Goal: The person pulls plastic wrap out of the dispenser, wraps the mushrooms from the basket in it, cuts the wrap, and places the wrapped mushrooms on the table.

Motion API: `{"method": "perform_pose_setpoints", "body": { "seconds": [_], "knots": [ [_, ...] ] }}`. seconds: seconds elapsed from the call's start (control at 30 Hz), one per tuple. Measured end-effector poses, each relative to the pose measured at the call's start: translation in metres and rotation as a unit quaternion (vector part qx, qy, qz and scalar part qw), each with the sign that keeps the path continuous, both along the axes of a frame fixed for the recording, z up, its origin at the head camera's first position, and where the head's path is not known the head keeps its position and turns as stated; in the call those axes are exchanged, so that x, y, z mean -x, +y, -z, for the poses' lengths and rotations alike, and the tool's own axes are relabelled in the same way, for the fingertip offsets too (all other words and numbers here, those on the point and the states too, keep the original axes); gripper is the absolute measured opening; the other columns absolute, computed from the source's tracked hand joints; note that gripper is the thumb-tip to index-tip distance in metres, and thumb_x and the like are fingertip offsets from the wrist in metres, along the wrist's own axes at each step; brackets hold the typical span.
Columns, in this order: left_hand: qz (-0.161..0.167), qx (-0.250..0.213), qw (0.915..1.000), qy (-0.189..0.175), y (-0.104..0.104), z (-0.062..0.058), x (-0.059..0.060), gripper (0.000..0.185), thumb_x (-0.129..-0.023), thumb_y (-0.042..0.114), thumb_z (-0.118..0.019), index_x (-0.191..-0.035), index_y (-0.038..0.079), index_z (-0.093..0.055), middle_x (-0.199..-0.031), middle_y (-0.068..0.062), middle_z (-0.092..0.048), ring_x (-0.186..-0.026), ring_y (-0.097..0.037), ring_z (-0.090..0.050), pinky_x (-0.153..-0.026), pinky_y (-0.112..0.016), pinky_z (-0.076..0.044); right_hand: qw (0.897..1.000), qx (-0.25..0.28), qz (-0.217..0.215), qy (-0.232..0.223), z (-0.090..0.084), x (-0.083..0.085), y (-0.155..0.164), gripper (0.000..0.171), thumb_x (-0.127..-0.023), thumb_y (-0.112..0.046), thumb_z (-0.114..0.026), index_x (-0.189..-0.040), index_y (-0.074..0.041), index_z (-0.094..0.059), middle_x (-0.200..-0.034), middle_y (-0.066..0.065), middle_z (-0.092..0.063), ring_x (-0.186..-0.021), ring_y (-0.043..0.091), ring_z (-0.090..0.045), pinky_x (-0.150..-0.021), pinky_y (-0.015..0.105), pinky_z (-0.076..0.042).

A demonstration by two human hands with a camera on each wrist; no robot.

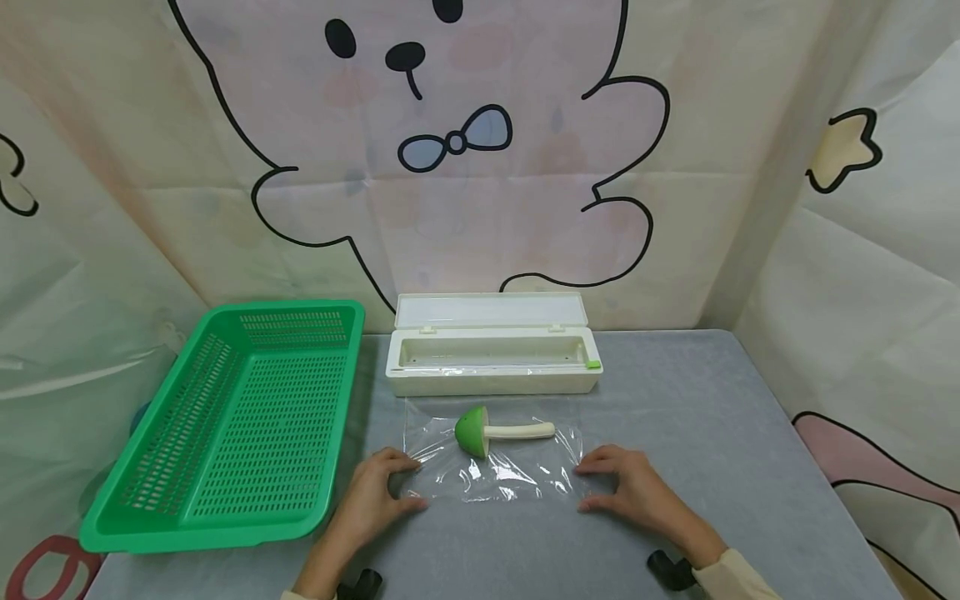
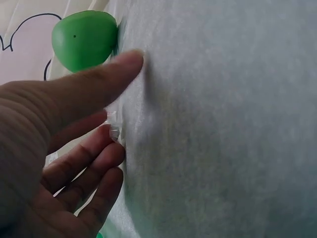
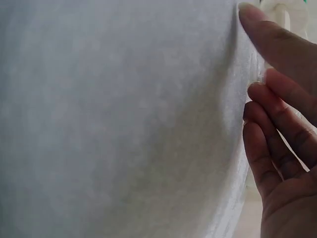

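Staged recording booth, not real kitchen: cartoon-bear curtain (image 1: 465,167) walls far side, left, right; grey cloth tabletop (image 1: 712,433); green basket (image 1: 232,425) left, white wrap box (image 1: 492,354) far centre.

A green slotted basket (image 1: 232,425) sits at the left of the grey counter (image 1: 750,433). A white box (image 1: 492,354) with its lid open stands beside it, before a cartoon-bear curtain (image 1: 450,167).

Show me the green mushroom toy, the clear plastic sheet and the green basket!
mushroom toy (image 1: 472,431), head view, on its green cap.
plastic sheet (image 1: 517,477), head view, on its crinkled near part.
green basket (image 1: 225,529), head view, on its front rim.
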State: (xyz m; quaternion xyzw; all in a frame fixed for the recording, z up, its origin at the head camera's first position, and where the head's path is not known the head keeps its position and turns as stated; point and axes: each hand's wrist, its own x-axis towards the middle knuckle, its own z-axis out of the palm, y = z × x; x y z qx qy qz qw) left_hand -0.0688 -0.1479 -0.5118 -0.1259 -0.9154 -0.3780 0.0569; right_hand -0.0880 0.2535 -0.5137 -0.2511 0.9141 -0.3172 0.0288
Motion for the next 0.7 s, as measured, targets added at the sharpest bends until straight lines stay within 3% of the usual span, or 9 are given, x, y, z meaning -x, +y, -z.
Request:
{"method": "perform_pose_setpoints", "body": {
  "seconds": [0.2, 0.33, 0.47, 0.6, 0.7],
  "knots": [
    [0.032, 0.032, 0.9976, 0.051, 0.001, 0.004, 0.001, 0.025, -0.063, 0.003, -0.094, -0.084, 0.003, -0.08, -0.092, 0.001, -0.064, -0.091, -0.022, -0.062, -0.084, -0.041, -0.052, 0.998, 0.002, -0.044, 0.036, 0.0, 0.001, -0.001, 0.023, -0.076, -0.014, -0.089, -0.098, -0.011, -0.081, -0.101, -0.007, -0.067, -0.093, 0.01, -0.062, -0.08, 0.035, -0.056],
    [0.032, 0.032, 0.9944, 0.096, 0.002, 0.006, 0.001, 0.017, -0.067, -0.003, -0.09, -0.075, 0.006, -0.078, -0.087, 0.003, -0.065, -0.084, -0.02, -0.063, -0.078, -0.039, -0.053, 0.995, 0.017, -0.054, 0.082, 0.002, 0.001, -0.003, 0.017, -0.079, -0.002, -0.085, -0.092, -0.012, -0.081, -0.097, -0.007, -0.068, -0.089, 0.009, -0.063, -0.075, 0.032, -0.057],
    [0.01, -0.003, 0.9968, 0.079, 0.003, 0.006, 0.002, 0.015, -0.072, -0.004, -0.087, -0.076, 0.008, -0.078, -0.082, 0.005, -0.069, -0.079, -0.016, -0.067, -0.075, -0.035, -0.056, 0.993, 0.051, -0.034, 0.1, 0.003, 0.0, -0.003, 0.018, -0.079, 0.001, -0.084, -0.088, -0.014, -0.079, -0.091, -0.009, -0.07, -0.084, 0.007, -0.065, -0.072, 0.03, -0.057],
    [-0.022, -0.062, 0.9967, 0.046, 0.005, 0.001, 0.002, 0.014, -0.077, -0.005, -0.084, -0.083, 0.007, -0.078, -0.08, 0.002, -0.072, -0.076, -0.014, -0.069, -0.071, -0.032, -0.058, 0.992, 0.083, 0.022, 0.09, -0.001, 0.001, -0.002, 0.016, -0.082, -0.002, -0.083, -0.089, -0.015, -0.078, -0.087, -0.011, -0.072, -0.08, 0.003, -0.066, -0.071, 0.031, -0.058],
    [-0.045, -0.096, 0.9935, 0.041, 0.007, -0.005, 0.004, 0.011, -0.082, -0.002, -0.082, -0.087, 0.006, -0.078, -0.082, 0.001, -0.074, -0.077, -0.014, -0.07, -0.07, -0.033, -0.059, 0.99, 0.092, 0.062, 0.083, -0.006, 0.004, -0.002, 0.013, -0.084, -0.004, -0.082, -0.091, -0.015, -0.079, -0.086, -0.013, -0.072, -0.079, 0.002, -0.066, -0.069, 0.033, -0.058]
  ]
}}
